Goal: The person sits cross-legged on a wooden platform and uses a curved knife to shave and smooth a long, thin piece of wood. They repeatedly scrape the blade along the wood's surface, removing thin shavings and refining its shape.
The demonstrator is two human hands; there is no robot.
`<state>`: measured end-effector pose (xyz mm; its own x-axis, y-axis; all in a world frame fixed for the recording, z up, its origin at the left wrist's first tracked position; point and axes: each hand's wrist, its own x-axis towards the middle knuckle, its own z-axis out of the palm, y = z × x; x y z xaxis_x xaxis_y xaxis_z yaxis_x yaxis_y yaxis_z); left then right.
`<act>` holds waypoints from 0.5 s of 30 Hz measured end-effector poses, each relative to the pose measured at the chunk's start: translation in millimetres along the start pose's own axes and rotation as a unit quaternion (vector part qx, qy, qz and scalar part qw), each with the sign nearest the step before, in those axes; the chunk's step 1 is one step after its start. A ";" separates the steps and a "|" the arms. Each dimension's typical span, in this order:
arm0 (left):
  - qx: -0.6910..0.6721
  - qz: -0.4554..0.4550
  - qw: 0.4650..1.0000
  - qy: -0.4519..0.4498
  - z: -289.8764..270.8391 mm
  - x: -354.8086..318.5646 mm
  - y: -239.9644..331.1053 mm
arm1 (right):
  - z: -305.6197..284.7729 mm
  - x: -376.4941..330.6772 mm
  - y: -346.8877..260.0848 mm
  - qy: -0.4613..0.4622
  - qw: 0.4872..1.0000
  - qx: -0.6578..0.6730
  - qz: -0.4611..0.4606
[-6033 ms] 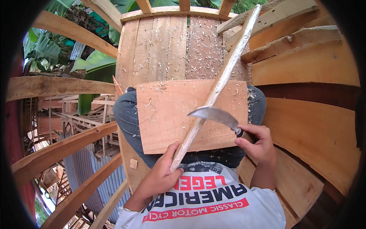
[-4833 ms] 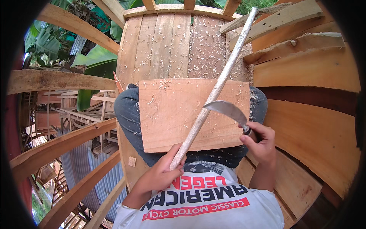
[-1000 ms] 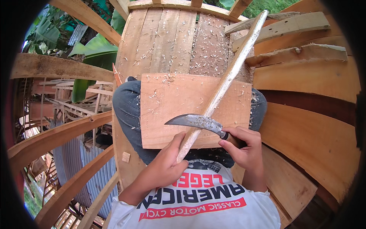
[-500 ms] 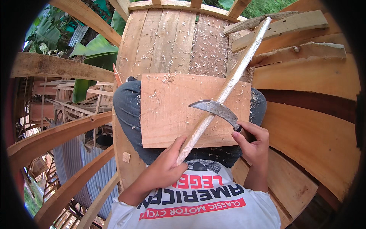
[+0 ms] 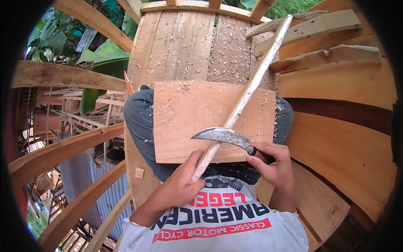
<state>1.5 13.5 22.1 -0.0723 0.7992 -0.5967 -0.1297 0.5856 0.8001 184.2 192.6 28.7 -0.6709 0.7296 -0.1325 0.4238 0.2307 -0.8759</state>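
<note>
My left hand (image 5: 185, 178) is closed round the near end of a long pale wooden stick (image 5: 251, 89), which slants up and away to the right. In my right hand (image 5: 273, 163) is a curved knife (image 5: 221, 135) with a dark handle. Its blade lies across the stick a short way beyond my left hand, its tip pointing left. Beneath both, a flat reddish-brown board (image 5: 184, 122) rests across my lap, with wood shavings scattered on it. The stick's far end reaches past the board toward the upper right.
Shavings cover the plank floor (image 5: 178, 46) ahead. Wide boards (image 5: 336, 138) and rough offcuts (image 5: 331, 58) lie at the right. Wooden rails (image 5: 63, 145) stand on the left, with corrugated metal sheets (image 5: 90, 176) beyond them. A small wood block (image 5: 139, 173) sits left of my lap.
The knife has slid along the stick toward me and to the left, with my right hand moving along. The stick has shifted slightly left; my left hand keeps its hold.
</note>
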 end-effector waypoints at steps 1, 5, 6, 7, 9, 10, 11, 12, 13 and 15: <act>-0.009 0.001 1.000 -0.005 -1.0 -0.4 -0.1 | -1.1 -1.2 -1.7 -0.014 1.000 0.000 0.000; -0.004 -0.020 1.000 0.003 -2.3 -0.1 5.7 | -3.2 6.0 5.3 0.018 1.000 -0.008 0.014; -0.006 -0.010 1.000 0.001 -1.7 -1.0 1.7 | -4.5 5.3 5.0 0.014 1.000 -0.012 0.008; -0.008 0.000 1.000 -0.002 -1.8 -1.5 -0.2 | -5.1 4.7 4.4 0.010 1.000 -0.016 0.003; 0.002 0.003 1.000 0.008 -2.5 -0.1 0.3 | 2.3 5.5 10.8 0.060 0.997 -0.026 -0.038; 0.007 0.005 1.000 0.016 -2.1 1.2 0.4 | 6.3 6.4 12.9 0.082 0.994 -0.031 -0.060; -0.005 0.003 1.000 0.004 -1.5 2.8 2.9 | 8.3 3.2 7.8 0.086 0.995 -0.048 -0.031; -0.016 0.000 1.000 -0.007 -1.7 3.7 7.8 | 9.8 4.6 10.3 0.138 0.987 -0.062 -0.049; -0.027 -0.003 0.999 -0.017 -1.8 3.8 10.4 | 11.4 6.2 16.0 0.190 0.976 -0.076 -0.067; -0.050 -0.018 0.998 -0.041 -3.7 2.0 10.5 | 4.9 7.9 28.8 0.247 0.967 0.038 0.052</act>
<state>-3.7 20.8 29.1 0.0151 0.7889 -0.6143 -0.2290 0.6008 0.7659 188.0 201.9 0.2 -0.2472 0.9690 0.0004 0.4153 0.1063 -0.9034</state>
